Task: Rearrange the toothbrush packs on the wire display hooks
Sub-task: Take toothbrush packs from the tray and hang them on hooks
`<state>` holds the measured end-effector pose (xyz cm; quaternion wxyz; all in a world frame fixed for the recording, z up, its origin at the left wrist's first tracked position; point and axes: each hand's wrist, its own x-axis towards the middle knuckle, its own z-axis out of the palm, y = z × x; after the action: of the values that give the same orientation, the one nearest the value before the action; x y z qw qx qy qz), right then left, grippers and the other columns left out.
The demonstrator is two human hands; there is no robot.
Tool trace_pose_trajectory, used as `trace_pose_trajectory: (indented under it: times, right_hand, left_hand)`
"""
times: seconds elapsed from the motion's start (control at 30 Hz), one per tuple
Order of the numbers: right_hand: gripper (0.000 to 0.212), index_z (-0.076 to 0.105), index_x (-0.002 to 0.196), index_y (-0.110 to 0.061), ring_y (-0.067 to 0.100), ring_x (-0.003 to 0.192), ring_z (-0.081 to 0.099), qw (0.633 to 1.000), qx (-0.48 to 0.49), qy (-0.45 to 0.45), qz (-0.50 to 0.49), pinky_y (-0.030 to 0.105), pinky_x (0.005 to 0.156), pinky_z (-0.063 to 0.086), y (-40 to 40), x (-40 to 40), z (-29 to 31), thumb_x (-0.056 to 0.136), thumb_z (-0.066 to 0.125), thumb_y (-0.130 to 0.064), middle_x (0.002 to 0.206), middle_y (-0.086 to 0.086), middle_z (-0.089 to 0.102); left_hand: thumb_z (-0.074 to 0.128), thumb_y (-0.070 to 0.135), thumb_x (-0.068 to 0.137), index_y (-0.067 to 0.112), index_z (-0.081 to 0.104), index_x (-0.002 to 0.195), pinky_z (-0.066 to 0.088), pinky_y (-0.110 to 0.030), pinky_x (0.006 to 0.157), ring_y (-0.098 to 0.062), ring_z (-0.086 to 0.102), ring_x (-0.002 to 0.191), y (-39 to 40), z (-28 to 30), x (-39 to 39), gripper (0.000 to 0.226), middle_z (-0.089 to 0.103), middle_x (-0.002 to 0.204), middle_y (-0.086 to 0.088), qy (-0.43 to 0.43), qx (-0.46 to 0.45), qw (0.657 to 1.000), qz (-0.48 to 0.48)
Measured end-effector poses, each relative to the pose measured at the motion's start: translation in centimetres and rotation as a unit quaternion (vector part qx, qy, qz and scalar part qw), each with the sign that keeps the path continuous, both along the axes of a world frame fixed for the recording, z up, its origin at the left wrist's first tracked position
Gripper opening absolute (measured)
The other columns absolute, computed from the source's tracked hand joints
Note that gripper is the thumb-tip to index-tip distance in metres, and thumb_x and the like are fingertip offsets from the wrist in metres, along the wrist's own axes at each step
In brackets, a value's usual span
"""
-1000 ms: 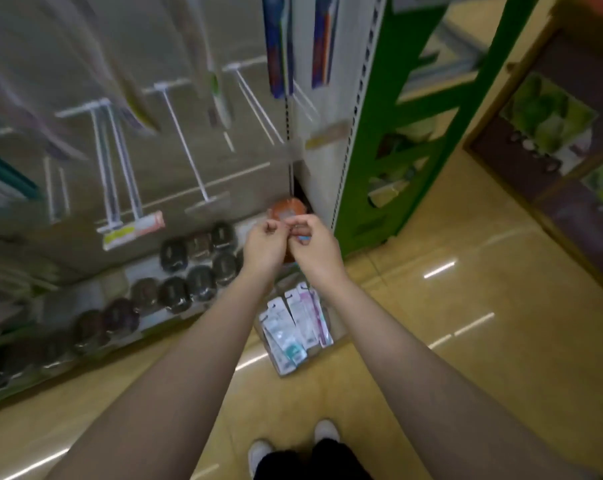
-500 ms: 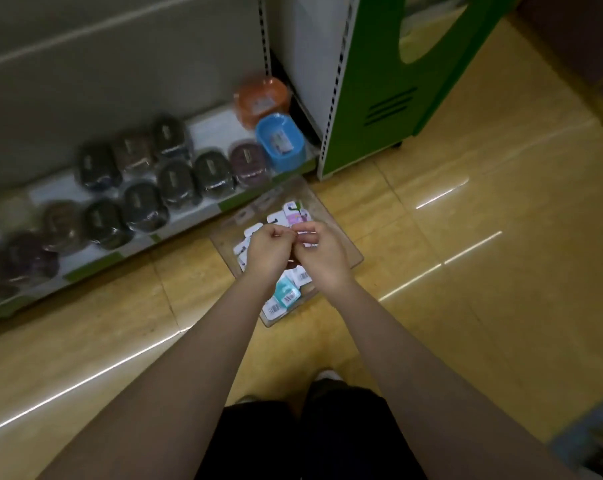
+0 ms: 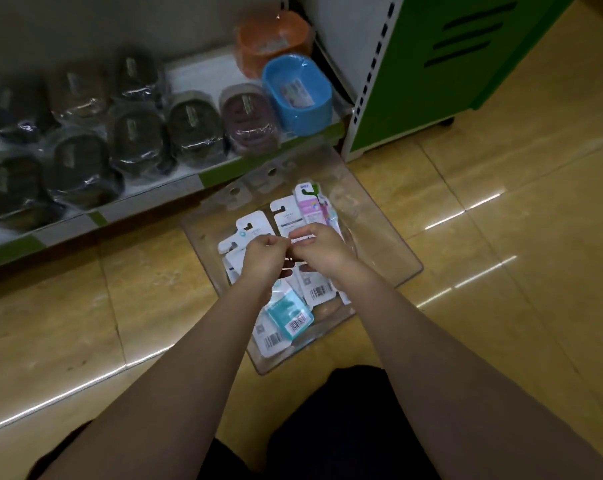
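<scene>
The white-carded toothbrush packs [image 3: 286, 306] lie loosely heaped in a clear plastic tray [image 3: 390, 251] on the tan tiled floor [image 3: 500, 237], hang tabs mostly pointing toward the shelf, probably pooled there for sorting before they go onto hooks; no wire display hooks are in view. Above the heap, the left hand [image 3: 263, 259] and right hand [image 3: 322, 251] meet with fingers curled, pinching something small and thin between them; what it is cannot be told. A pink pack [image 3: 310, 206] lies at the tray's far edge, a teal one [image 3: 288, 315] nearer. Just beyond, a low white shelf [image 3: 196, 74] carries dark wrapped oval dishes [image 3: 133, 140], a blue plastic tub [image 3: 298, 93] and an orange tub [image 3: 272, 39].
</scene>
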<state>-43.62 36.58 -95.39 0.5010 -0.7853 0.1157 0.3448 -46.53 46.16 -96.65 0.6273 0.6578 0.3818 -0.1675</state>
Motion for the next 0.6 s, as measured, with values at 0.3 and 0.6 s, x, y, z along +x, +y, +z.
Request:
trace_pose_trajectory:
  times: [0.3,0.6]
  right_hand:
    - [0.043,0.052,0.127,-0.013,0.023,0.104,0.06,0.985,-0.062,0.085,0.137,0.034,0.089,0.054,0.9,0.7,-8.0,0.086,0.064,-0.009,0.12,0.01,0.058]
    - [0.059,0.036,0.14,-0.012,0.025,0.113,0.052,0.967,-0.099,0.078,0.222,0.037,0.094,0.049,1.3,-0.3,-9.8,0.088,0.062,-0.019,0.137,0.009,0.047]
  left_hand:
    - [0.052,0.015,0.093,0.013,0.056,0.099,0.054,-0.037,0.084,-0.024,0.056,0.091,2.0,-8.5,0.3,0.008,0.055,0.103,-0.002,0.088,0.103,0.991,0.02]
    - [0.057,0.017,0.087,0.005,0.031,0.132,0.042,-0.039,0.095,-0.035,0.044,0.121,2.0,-9.5,-1.4,0.052,0.041,0.132,-0.018,0.133,0.297,0.945,-0.002]
